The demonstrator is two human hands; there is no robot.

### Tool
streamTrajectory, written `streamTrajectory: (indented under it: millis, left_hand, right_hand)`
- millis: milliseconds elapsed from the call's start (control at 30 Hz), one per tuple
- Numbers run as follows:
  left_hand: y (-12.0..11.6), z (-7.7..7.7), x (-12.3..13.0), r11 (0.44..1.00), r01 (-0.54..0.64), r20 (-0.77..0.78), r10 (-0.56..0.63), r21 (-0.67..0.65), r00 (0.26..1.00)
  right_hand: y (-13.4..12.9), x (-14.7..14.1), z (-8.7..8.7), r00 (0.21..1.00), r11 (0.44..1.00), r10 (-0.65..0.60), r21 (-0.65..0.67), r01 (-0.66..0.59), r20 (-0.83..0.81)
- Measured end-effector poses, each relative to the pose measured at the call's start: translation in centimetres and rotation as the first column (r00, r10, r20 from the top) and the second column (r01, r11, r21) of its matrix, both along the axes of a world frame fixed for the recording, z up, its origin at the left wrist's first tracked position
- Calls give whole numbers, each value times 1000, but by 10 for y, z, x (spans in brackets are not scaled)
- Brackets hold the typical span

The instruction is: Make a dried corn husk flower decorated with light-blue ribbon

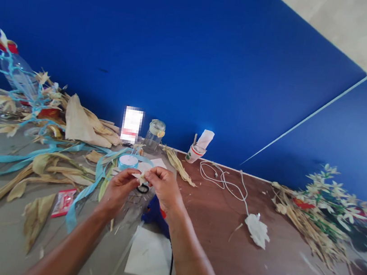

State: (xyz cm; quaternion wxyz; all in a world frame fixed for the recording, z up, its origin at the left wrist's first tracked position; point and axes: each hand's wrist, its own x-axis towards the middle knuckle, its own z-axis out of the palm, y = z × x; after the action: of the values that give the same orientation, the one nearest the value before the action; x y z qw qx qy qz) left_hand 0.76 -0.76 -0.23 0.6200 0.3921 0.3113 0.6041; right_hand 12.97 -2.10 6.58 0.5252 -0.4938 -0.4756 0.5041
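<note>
Head camera view: at the bottom centre of the frame lies a sheet of white paper [144,259], with a blue tool [155,214], probably a glue gun though the right forearm covers much of it, just above. Near the middle, the left hand [120,189] and right hand [165,188] meet, both pinching a small pale flower [142,179] between thumb and fingertips. Left of them are a red packet [63,202], dried husks [37,217] and a looping light-blue ribbon [12,165]; the ribbon spool [128,161] sits just beyond the fingers. Right of centre, a crumpled white tissue [257,230] lies near a white cable [228,184], and white flowers with green stems [335,197] fill the right edge. Farther back stand a lidded clear jar [154,138], a paper cup [195,154] tilted slightly, and, upper left, a plastic bottle [23,75] leaning among blue-wrapped stems. Behind everything rises a blue partition [194,57].
</note>
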Motion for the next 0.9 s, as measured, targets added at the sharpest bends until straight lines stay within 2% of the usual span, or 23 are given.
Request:
streamTrajectory:
  millis: [300, 700, 900]
  left_hand:
    - [0, 1, -1, 999, 29, 17, -29, 19, 999]
    - [0, 5, 1, 999, 12, 139, -7, -35, 990]
    - [0, 8, 1, 997, 43, 190, -31, -57, 981]
  right_hand:
    - [1, 1, -2, 998, 999, -11, 31, 9, 63]
    - [1, 3, 0, 1000, 1000, 19, -4, -19, 16]
    - [3, 2, 0, 999, 998, -26, 59, 25, 20]
